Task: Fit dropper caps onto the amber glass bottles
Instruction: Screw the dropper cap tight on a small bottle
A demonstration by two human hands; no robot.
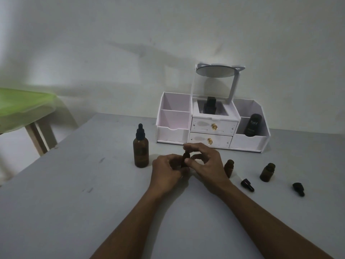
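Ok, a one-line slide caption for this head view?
Both hands, left and right, fit a dropper cap on a small amber bottle; two open bottles and two loose caps wait.

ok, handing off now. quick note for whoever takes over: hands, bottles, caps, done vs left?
Left hand grips a small amber glass bottle standing on the grey table; right hand pinches the black dropper cap at its neck. Whether the cap is fully seated can't be told.
Done: the tall amber glass bottle to the left is capped.
Left: two small open amber bottles, near and far, stand to the right; two loose black dropper caps lie in front of them.
The white plastic organiser behind isn't involved.
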